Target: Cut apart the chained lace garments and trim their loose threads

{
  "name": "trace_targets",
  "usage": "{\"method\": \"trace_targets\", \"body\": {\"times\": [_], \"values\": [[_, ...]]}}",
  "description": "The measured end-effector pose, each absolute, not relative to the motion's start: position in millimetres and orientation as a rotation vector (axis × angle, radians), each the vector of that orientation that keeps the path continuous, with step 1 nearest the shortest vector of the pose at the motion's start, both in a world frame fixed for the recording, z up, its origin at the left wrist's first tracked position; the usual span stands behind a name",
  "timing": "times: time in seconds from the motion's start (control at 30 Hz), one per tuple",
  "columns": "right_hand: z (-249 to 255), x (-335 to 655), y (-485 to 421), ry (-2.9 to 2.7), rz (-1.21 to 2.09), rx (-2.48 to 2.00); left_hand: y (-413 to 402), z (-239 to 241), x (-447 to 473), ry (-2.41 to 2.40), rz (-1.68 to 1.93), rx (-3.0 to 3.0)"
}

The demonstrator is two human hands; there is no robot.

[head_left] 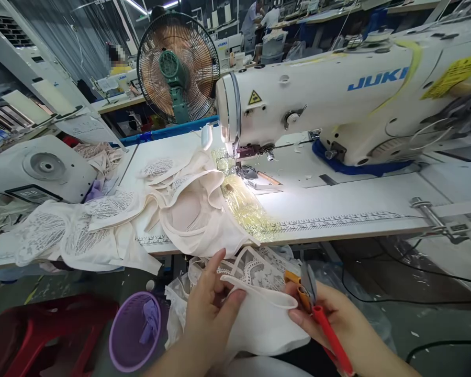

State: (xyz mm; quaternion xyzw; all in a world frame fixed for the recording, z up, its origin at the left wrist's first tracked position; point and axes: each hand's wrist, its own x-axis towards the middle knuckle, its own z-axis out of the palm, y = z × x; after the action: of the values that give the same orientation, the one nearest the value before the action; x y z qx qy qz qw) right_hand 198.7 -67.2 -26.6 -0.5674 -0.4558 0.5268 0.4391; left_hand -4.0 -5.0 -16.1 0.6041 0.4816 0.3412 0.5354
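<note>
This is a garment factory floor: a white industrial sewing machine [337, 99] stands on a long worktop [357, 204] heaped with lace garment pieces [113, 220], with further sewing stations [120, 84] and a pedestal fan [178, 68] behind.

Left hand [210, 309] and right hand [333, 317] bare — forearms bare too; fingernails look short and plain, seemingly.

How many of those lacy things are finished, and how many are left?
Hard to count. Several cream garments lie heaped on the table beside the sewing machine, seemingly sewn already. In hand: the left hand pinches the edge of one lace piece over the lap, and the right hand holds snips beside it. Whether the heap is trimmed or still waiting, I cannot tell.
</note>
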Motion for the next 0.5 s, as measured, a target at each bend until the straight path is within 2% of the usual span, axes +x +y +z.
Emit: {"method": "trace_targets", "body": {"times": [0.17,0.3,0.5], "values": [[-26,190,-68,-1.200,1.031,-1.478,-6,-21,-4,1.130,0.859,1.514],[-28,185,-70,-1.121,1.038,-1.420,-5,-22,-3,1.115,0.912,1.559],[-38,189,-72,-1.088,1.022,-1.329,4,1,4,0.977,0.865,1.419]]}}
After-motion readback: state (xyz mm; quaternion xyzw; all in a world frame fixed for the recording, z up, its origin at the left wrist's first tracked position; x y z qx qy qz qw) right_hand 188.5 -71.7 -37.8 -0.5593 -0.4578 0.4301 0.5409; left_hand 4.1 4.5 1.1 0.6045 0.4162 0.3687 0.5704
